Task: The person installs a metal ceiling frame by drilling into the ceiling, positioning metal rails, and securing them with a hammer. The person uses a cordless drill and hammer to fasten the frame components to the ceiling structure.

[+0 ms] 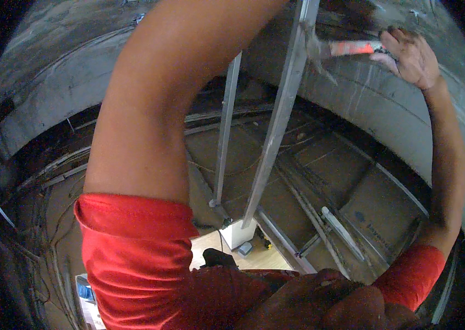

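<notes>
My right hand (413, 58) is raised at the upper right, fingers wrapped round the handle of a hammer (353, 48). The handle has a bright orange-red section. Its dark head, with a long curved end pointing down, lies against or just beside the upper part of a metal profile (277, 126); I cannot tell whether they touch. That profile is a long silvery channel, slanting from the top edge down toward an opening below. My left arm (155, 93) reaches up across the view and leaves by the top edge, so my left hand is out of sight.
A second, thinner metal strip (227, 132) hangs to the left of the profile. Grey concrete walls (370, 104) curve round. Below lie brown ceiling panels (375, 209) with rails and cables, and an opening showing a pale wooden floor (208, 243) and a white box-like block (238, 235).
</notes>
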`<action>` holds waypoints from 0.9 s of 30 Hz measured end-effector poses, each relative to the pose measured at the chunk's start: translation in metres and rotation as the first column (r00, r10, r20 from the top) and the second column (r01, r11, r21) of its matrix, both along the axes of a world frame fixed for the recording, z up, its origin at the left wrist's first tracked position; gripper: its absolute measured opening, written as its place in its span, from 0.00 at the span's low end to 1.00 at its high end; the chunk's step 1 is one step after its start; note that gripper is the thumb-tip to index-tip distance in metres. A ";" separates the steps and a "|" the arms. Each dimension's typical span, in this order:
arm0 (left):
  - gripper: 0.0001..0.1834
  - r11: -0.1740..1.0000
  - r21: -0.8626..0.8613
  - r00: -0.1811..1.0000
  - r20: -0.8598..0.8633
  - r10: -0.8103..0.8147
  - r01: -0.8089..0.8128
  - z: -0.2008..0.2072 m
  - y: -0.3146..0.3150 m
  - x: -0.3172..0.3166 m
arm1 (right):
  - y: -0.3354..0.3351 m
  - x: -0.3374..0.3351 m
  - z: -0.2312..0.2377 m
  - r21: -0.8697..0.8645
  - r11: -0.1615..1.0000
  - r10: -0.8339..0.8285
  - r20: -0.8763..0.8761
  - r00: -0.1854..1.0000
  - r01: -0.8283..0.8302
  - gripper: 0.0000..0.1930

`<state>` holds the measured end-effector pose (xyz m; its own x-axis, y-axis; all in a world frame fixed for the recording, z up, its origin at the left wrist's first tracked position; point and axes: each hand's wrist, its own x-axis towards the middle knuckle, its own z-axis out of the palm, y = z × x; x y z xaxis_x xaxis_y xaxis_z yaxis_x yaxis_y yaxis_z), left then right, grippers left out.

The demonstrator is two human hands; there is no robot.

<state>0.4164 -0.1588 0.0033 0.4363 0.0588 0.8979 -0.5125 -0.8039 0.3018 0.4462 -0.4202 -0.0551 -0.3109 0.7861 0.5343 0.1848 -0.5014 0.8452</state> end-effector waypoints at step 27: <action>0.36 1.000 -0.022 1.000 0.018 -0.010 0.010 -0.002 -0.003 0.002 | -0.016 0.002 0.008 0.109 0.990 -0.088 -0.038 0.995 0.091 0.25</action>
<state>0.4187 -0.1614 0.0011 0.4211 0.0746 0.9039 -0.5260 -0.7918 0.3104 0.4479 -0.4358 -0.0475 -0.2228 0.7458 0.6278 0.1614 -0.6069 0.7782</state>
